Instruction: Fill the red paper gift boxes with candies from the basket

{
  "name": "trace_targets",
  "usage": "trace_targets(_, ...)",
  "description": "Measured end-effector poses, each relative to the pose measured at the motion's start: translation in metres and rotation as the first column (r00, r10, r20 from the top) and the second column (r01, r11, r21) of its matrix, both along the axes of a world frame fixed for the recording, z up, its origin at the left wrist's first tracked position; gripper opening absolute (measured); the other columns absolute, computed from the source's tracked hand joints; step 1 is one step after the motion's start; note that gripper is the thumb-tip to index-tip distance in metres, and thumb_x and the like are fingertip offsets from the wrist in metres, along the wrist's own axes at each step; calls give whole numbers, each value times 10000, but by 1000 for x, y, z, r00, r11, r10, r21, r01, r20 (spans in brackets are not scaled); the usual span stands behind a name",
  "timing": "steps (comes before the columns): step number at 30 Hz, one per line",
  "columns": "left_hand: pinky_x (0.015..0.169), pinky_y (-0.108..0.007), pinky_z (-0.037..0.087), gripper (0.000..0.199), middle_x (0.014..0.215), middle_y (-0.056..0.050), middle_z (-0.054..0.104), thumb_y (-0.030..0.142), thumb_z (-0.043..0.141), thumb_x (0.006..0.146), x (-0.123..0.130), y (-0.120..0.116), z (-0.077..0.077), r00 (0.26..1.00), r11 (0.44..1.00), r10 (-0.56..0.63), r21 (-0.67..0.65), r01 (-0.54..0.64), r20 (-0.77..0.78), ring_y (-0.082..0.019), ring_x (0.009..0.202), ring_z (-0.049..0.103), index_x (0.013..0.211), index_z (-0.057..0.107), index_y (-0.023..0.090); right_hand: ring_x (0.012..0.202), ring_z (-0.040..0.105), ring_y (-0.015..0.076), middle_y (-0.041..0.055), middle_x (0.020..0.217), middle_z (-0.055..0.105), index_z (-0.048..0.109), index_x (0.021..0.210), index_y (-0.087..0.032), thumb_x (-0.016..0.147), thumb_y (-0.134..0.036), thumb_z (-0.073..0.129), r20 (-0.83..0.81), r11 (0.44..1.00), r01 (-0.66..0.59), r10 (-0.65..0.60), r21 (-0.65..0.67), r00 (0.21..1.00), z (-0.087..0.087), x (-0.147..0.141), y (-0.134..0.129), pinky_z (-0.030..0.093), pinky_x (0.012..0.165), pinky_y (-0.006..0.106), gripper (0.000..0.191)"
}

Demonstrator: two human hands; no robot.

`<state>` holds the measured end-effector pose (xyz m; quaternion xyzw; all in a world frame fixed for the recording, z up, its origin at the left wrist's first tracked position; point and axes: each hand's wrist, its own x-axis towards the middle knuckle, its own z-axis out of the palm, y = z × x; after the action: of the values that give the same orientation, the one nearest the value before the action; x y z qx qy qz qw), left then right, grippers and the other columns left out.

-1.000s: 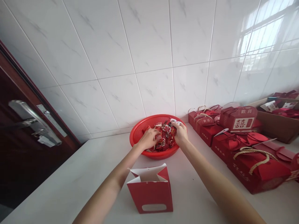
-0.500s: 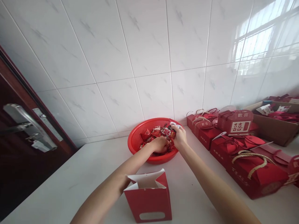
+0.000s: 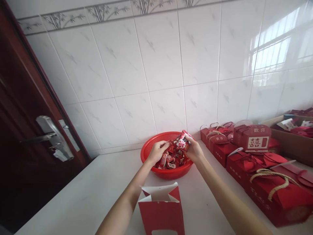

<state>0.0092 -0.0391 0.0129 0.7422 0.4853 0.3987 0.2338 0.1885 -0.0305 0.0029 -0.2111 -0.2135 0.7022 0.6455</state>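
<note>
A red plastic basket (image 3: 146,151) holds a heap of wrapped candies (image 3: 171,160), mostly red. My right hand (image 3: 195,150) is closed around red, white and black wrapped candies (image 3: 184,141) above the basket's right side. Over the left part of the basket, my left hand (image 3: 157,152) has its thumb and fingers pinched together at a small red wrapped candy; its fingertips partly hide it. Nearer to me, between my forearms, a red paper box (image 3: 161,215) stands upright with its white-lined top open. How much is inside it cannot be seen.
Filled red gift boxes (image 3: 276,192) with rope handles line the counter's right side. Behind them stands a cardboard carton (image 3: 290,143) of red items. A tiled wall (image 3: 166,114) backs the counter. At left is a dark red door with a metal handle (image 3: 55,137).
My left hand has come up out of the candy heap and shifted left, fingers pinched. My right hand still holds its candies, now turned more into view. The camera view has tilted up.
</note>
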Motion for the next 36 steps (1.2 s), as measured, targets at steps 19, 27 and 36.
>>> trace_targets(19,883,-282,537,439,1052,-96,769,433,851,700,-31,-123,55,791,990,-41,-80,113,610,-223,993,681,1036,778,160,600,627,111,-19,724,706,694,784,-174,587,-285,914,181,919,-186,129,347,975,67,-4,-95,517,559,209,315)
trace_targets(27,813,-314,592,366,957,-73,776,437,720,845,-25,-140,56,884,994,-54,105,6,464,-237,923,721,1093,746,169,646,664,147,-1,741,705,718,858,-193,644,-313,881,304,894,-171,42,415,952,80,-3,-122,559,601,234,294)
trace_targets(36,854,-276,577,243,1041,-56,762,353,695,882,-33,-150,60,969,979,-87,199,40,229,-209,979,698,1059,767,203,748,697,180,27,826,732,732,885,-199,727,-315,839,431,851,-234,10,471,902,78,-3,-128,576,700,285,223)
